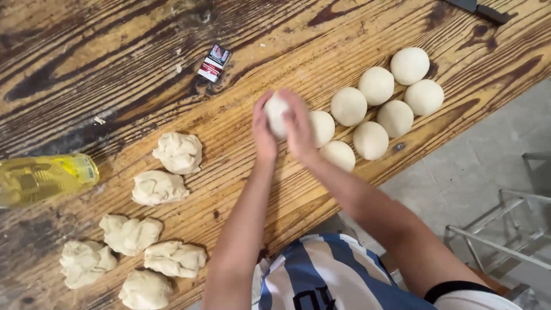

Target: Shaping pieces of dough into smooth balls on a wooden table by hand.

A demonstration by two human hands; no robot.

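My left hand and my right hand are cupped around one pale dough ball, pressing it from both sides just above the wooden table. To the right lie several smooth round dough balls in two rows, the nearest one touching my right hand. At the lower left sit several rough, unshaped dough lumps.
A yellow bottle of oil lies on its side at the left edge. A small red and white box rests on the table beyond my hands. A dark knife handle shows at the top right. A metal frame stands on the floor at right.
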